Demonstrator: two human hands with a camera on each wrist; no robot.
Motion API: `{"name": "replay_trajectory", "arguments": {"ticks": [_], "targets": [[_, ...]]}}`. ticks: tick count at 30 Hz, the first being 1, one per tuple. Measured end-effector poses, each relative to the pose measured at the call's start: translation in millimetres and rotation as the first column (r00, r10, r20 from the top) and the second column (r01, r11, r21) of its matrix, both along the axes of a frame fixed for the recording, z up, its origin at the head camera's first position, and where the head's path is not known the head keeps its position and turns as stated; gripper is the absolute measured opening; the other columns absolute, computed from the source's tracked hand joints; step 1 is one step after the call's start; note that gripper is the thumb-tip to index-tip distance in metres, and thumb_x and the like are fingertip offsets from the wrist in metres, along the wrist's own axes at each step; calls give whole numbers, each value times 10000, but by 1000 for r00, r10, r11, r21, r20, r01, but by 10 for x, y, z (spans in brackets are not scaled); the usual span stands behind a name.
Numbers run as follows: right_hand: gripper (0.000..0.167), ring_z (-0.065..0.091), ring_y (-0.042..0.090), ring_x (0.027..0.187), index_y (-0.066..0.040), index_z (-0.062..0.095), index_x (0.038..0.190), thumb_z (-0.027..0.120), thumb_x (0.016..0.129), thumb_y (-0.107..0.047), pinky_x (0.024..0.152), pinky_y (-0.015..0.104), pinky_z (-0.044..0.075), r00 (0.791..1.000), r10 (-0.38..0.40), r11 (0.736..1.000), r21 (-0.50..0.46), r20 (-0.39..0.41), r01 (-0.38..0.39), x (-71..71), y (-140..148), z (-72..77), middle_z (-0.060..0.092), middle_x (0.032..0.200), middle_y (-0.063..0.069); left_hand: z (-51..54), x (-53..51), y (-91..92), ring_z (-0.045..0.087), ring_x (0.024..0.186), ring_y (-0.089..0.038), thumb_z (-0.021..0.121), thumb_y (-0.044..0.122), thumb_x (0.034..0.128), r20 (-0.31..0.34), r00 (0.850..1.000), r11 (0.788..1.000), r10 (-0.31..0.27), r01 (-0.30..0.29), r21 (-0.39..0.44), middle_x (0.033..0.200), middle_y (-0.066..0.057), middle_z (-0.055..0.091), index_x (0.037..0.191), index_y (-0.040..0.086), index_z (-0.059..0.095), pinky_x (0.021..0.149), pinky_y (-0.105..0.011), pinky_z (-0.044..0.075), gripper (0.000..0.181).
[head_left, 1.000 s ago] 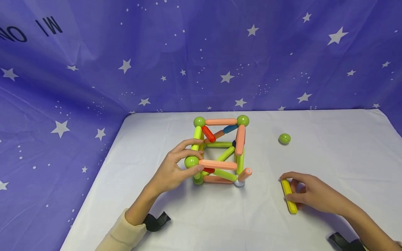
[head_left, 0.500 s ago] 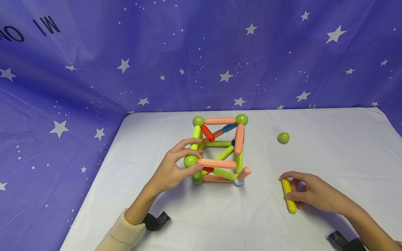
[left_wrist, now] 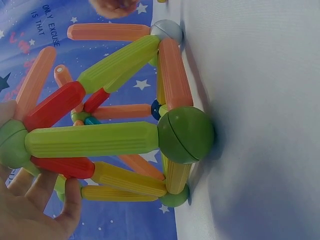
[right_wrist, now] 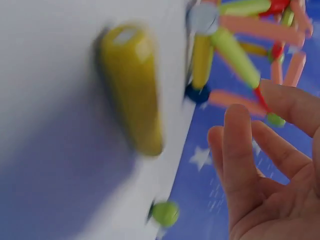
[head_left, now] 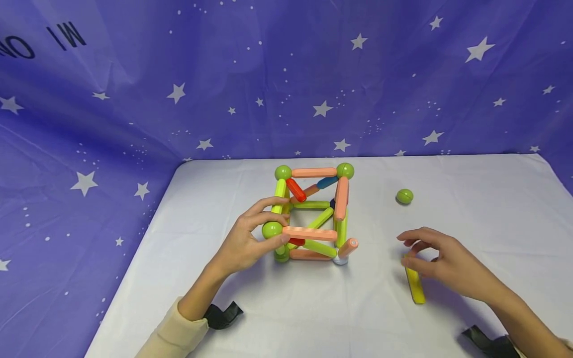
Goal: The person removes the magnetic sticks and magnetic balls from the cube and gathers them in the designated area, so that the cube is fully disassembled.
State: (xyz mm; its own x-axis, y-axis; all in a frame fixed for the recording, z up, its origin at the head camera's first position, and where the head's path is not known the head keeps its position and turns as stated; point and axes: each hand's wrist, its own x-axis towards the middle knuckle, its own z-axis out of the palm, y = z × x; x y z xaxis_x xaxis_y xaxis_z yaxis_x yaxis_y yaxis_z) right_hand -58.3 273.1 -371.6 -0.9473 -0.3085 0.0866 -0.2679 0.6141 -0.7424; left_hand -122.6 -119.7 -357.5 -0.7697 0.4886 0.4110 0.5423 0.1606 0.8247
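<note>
A box-shaped frame of coloured rods and balls stands on the white table. The left hand grips its near left upper corner, fingers and thumb around the green ball and the end of a salmon rod. In the left wrist view the left hand touches that corner ball. The yellow rod lies on the cloth, just under the right hand. The right wrist view shows the right hand with fingers spread, apart from the yellow rod.
A loose green ball lies on the white tablecloth to the right of the frame. A salmon rod leans up from the pale near right ball. Behind hangs a blue starry cloth.
The right hand has let go of the yellow rod and lifted slightly above it. The rod stays on the table, and the left hand has kept its grip on the frame.
</note>
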Motion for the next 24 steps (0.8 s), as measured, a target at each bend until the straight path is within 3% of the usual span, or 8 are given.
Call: {"name": "replay_trajectory", "arguments": {"ticks": [6, 11, 18, 24], "targets": [[387, 616, 168, 1091, -220, 608, 1233, 766, 881, -191, 649, 316, 547, 992, 114, 987, -121, 59, -106, -84, -397, 153, 600, 1237, -18, 0, -5, -4, 637, 1105, -257, 760, 53, 860, 5, 1000, 1000, 6, -6, 6, 1393, -18, 509, 975, 124, 715, 1076, -521, 339, 143], [420, 581, 213, 1155, -176, 610, 1275, 763, 886, -219, 623, 354, 573, 968, 196, 963, -216, 158, -160, -193, -657, 165, 612, 1263, 8, -19, -16, -12, 637, 1107, -225, 753, 67, 869, 9, 1000, 1000, 12, -12, 5, 1389, 10, 513, 978, 148, 716, 1080, -513, 334, 141], [282, 602, 264, 970, -127, 687, 1195, 714, 924, -200, 602, 362, 574, 944, 241, 957, -218, 224, -192, -275, -805, 69, 658, 1173, 67, -21, -8, -7, 640, 1099, -210, 754, 71, 869, 3, 1000, 1000, 8, -8, -3, 1391, 16, 509, 976, 140, 713, 1073, -518, 344, 134], [175, 610, 199, 885, -130, 690, 1119, 672, 956, -190, 579, 364, 566, 939, 290, 936, -257, 184, -239, -299, -823, 26, 660, 1046, 28, -21, -4, -11, 641, 1097, -240, 755, 65, 867, -2, 1000, 1000, 5, -5, -2, 1389, 16, 510, 970, 139, 711, 1072, -510, 347, 134]]}}
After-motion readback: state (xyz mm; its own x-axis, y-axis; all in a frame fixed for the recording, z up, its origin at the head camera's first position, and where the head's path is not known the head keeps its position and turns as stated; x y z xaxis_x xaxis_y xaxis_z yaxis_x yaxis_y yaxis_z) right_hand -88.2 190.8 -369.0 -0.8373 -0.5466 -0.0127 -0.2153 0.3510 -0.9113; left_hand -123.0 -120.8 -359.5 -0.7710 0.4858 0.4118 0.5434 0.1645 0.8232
